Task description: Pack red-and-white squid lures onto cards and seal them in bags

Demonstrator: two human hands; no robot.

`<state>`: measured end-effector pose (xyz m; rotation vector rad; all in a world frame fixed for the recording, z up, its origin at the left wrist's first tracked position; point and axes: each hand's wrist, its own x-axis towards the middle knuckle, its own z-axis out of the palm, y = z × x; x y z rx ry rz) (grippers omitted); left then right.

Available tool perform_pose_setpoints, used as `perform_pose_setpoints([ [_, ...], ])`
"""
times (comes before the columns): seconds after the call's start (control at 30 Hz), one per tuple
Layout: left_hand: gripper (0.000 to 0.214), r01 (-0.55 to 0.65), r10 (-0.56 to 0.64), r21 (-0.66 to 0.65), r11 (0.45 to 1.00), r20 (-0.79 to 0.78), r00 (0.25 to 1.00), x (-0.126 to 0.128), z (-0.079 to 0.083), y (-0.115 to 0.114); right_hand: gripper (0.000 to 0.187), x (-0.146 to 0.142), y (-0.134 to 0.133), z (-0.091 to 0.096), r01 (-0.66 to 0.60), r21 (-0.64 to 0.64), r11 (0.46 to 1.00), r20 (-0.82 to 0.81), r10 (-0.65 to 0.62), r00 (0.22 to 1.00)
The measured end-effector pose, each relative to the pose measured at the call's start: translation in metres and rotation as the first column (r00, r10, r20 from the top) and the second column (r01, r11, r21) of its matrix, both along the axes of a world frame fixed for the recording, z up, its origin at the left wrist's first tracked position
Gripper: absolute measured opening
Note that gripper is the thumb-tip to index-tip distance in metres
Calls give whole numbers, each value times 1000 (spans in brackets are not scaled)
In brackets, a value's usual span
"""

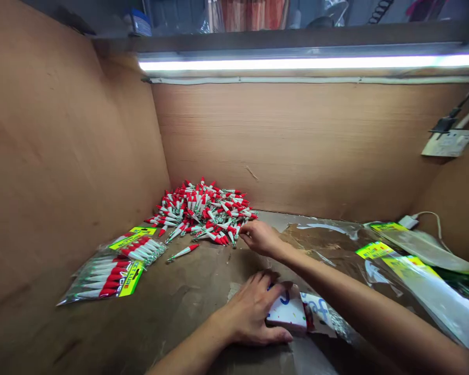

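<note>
My left hand (254, 308) grips the left end of a small white box (287, 311) printed with blue letters and coloured specks, its thumb along the near side and its fingers over the far side. My right hand (262, 238) reaches across to the right edge of a heap of red-and-white squid lures (203, 211). Its fingers are pinched together beside the outermost lures; whatever is between them is hidden. One single squid lure (183, 252) lies apart in front of the heap.
Filled lure packets (109, 271) with yellow-green labels lie at the left. Clear bags (422, 276) with similar labels are spread at the right. Wooden panels (297, 146) enclose the worktop, under a light tube (308, 63). A socket (448, 142) is on the right wall.
</note>
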<state>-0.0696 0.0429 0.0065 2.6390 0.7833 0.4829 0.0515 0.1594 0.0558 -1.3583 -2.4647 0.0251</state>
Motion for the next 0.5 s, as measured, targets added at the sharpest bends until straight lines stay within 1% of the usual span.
perform_pose_setpoints([
  [0.07, 86, -2, 2, 1, 1000, -9, 1000, -2, -3, 1, 25, -39, 22, 2, 57, -1, 998, 57, -57, 997],
  [0.1, 84, -3, 4, 5, 1000, -12, 1000, -3, -4, 1, 27, -55, 31, 2, 77, -12, 997, 79, -76, 994],
  [0.13, 80, -8, 9, 13, 1000, -12, 1000, -4, -6, 2, 29, -67, 38, 0, 99, -26, 995, 102, -96, 990],
  [0.2, 69, -18, 18, 32, 999, -7, 1000, -6, -8, 2, 33, -82, 49, -5, 138, -53, 989, 145, -129, 981],
  [0.27, 64, -19, 19, 48, 999, -2, 1000, -6, -9, 0, 29, -88, 55, -6, 162, -58, 985, 166, -151, 975],
  [0.33, 68, -13, 12, 64, 998, 5, 1000, -6, -10, -1, 23, -87, 58, -2, 177, -43, 983, 166, -168, 972],
  [0.4, 77, -2, 1, 78, 997, 16, 1000, -6, -11, -2, 21, -82, 60, 7, 192, -20, 981, 155, -186, 970],
  [0.5, 88, 12, -14, 87, 996, 25, 1000, -5, -12, -1, 23, -69, 60, 27, 217, 20, 976, 133, -218, 967],
])
